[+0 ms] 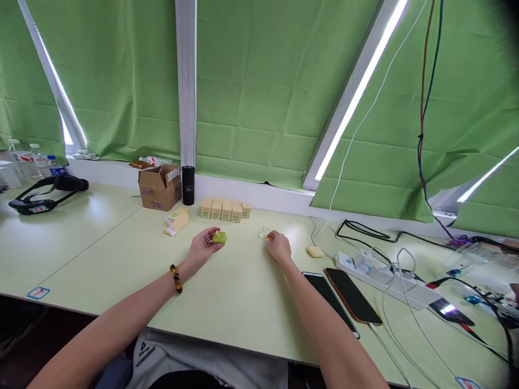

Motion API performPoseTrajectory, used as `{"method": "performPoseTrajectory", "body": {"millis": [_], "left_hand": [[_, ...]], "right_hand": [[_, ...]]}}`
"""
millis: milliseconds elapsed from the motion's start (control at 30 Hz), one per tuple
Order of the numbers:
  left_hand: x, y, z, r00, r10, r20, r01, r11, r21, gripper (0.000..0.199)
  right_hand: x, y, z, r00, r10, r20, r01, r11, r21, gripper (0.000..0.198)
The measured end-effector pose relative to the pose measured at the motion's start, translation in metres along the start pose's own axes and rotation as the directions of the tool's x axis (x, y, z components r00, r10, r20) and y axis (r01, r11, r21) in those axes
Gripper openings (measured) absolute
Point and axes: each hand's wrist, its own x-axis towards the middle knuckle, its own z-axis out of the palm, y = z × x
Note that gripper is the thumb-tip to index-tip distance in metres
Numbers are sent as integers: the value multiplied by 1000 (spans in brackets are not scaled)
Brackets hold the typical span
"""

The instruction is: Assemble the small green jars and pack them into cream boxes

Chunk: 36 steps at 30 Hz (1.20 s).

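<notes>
A small, glossy green rounded case with a pale loop on top (220,238) rests between the thumb and fingers of my left hand (200,248), just above the table. My right hand (279,246) is closed in a pinch at a small clear item with a yellowish spot (264,235); its exact kind is too small to make out. Beyond my left hand lies an opened small tan carton (177,220), its flap toward me. Several closed tan cartons with green labels (221,209) stand in a row behind. To the right of my right hand lies a pale yellow block (315,252).
A brown cardboard box (159,190) and a black tumbler (188,185) stand near the window. Two phones (353,295) lie by my right forearm. Farther right are a white power strip (389,282) and tangled cables. A black headset (46,194) sits far left.
</notes>
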Motion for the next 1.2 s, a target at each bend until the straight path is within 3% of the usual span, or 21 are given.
{"method": "performPoseTrajectory", "body": {"millis": [167, 333, 367, 400, 467, 500, 567, 700, 867, 1100, 1200], "left_hand": [[2, 0, -2, 997, -5, -71, 2, 999, -41, 58], [3, 5, -4, 988, -13, -151, -16, 982, -187, 50], [3, 6, -4, 987, -20, -158, -17, 974, -228, 48], [3, 8, -4, 987, -29, -158, -14, 964, -265, 47], [3, 10, -4, 988, -43, -148, -7, 947, -320, 44], [3, 10, -4, 989, -46, -139, -3, 943, -334, 43], [3, 10, -4, 991, -47, -127, 1, 939, -343, 42], [1, 9, -1, 993, -58, -103, 20, 943, -332, 43], [-2, 11, 1, 996, -64, -64, 41, 948, -316, 44], [-3, 14, 0, 997, -41, -70, 19, 957, -289, 45], [-3, 13, -1, 997, -29, -68, 10, 963, -270, 49]], "right_hand": [[-32, -27, 33, 980, -129, 155, 86, 963, 254, 14], [-72, -57, 44, 894, -280, 349, 51, 838, 543, 38], [-79, -62, 40, 865, -331, 376, 31, 784, 619, 43], [-85, -67, 36, 806, -417, 420, -69, 639, 766, 44], [-95, -74, 25, 714, -543, 442, -251, 391, 885, 44], [-99, -78, 20, 685, -575, 447, -315, 321, 893, 43], [-105, -82, 14, 657, -594, 464, -392, 257, 884, 40], [-110, -83, 10, 626, -588, 513, -479, 230, 847, 31], [-110, -75, 6, 579, -598, 554, -463, 318, 828, 44], [-110, -72, -3, 579, -632, 514, -403, 326, 855, 54], [-108, -72, 2, 623, -611, 489, -357, 335, 872, 60]]}}
